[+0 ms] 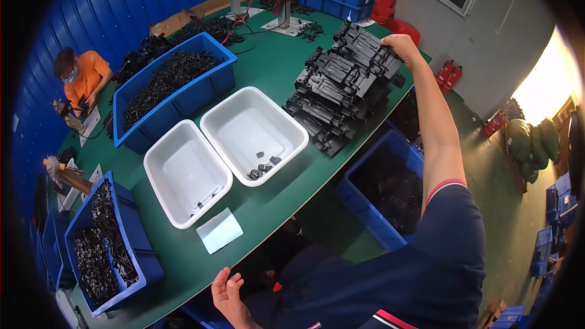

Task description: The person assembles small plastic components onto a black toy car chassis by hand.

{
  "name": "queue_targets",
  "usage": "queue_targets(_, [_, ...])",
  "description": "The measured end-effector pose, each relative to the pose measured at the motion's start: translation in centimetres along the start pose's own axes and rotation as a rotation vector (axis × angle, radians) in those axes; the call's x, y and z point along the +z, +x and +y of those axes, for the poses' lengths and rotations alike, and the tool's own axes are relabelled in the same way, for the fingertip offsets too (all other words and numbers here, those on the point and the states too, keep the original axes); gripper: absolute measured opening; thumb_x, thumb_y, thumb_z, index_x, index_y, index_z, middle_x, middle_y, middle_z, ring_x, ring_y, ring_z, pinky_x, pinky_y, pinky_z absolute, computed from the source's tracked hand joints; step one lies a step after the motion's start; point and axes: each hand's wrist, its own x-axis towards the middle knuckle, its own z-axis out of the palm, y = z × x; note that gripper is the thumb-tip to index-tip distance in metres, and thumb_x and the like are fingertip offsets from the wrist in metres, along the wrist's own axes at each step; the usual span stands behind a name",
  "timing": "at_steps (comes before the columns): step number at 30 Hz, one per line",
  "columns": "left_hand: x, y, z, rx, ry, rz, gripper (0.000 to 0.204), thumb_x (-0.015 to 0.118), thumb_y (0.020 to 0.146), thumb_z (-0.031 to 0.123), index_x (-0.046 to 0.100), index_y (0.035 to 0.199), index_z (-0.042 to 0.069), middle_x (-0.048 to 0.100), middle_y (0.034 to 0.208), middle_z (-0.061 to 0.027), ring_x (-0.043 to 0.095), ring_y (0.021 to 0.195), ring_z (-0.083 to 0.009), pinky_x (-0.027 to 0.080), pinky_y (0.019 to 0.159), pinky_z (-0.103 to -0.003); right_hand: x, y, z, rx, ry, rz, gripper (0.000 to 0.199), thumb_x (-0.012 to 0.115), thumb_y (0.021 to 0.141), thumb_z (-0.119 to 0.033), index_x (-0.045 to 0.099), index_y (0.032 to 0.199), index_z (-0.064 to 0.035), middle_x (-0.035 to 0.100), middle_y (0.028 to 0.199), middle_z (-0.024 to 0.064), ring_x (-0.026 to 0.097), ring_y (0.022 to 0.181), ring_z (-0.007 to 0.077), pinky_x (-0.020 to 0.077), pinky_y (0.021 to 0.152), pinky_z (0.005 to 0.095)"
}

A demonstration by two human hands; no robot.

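My right arm stretches out to a stack of black moulded plastic parts [341, 79] at the table's right edge. With its fingers curled round the far edge of a black plastic part [365, 49] on the stack, my right hand [402, 49] is closed. My left hand [230, 297] hovers off the table's near edge, fingers loosely bent and apart, nothing in it. Nearest to it on the table lies a pale folded sheet [220, 231]. Beyond that stand two white tubs, a left one [186, 164] and a right one [244, 122], with a few small black pieces inside.
Blue bins [164, 128] [109, 244] of small black parts flank the tubs on the green table [286, 207]. Another blue bin [372, 201] sits below the table's edge at right. A person in orange [88, 76] works at far left. Tool stands [284, 9] rise at the back.
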Motion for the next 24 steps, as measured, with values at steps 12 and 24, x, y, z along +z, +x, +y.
queue_targets(12, [0.0, -0.2, -0.5, -0.010, -0.004, 0.068, 0.027, 0.058, 0.090, 0.008, 0.054, 0.114, -0.003, 0.060, 0.108, -0.0133, 0.064, 0.087, -0.0186, 0.054, 0.073, -0.026, 1.5, 2.6, 2.6, -0.068, -0.341, -0.069, 0.020, 0.067, 0.073, -0.022, 0.070, 0.079, -0.0036, 0.066, 0.073, 0.0047, 0.060, 0.067, 0.0147, 0.0485, 0.066, 0.0309])
queue_targets(24, [0.4, 0.8, -0.8, 0.000, -0.012, 0.026, 0.028, 0.061, 0.087, 0.006, 0.054, 0.113, -0.004, 0.061, 0.109, -0.0143, 0.063, 0.090, -0.0192, 0.052, 0.078, -0.028, 13.3, -11.6, -5.3, -0.554, -0.258, -0.385, 0.017, 0.067, 0.079, -0.016, 0.068, 0.088, -0.0015, 0.066, 0.072, 0.0034, 0.058, 0.066, 0.0068, 0.0473, 0.062, 0.0239])
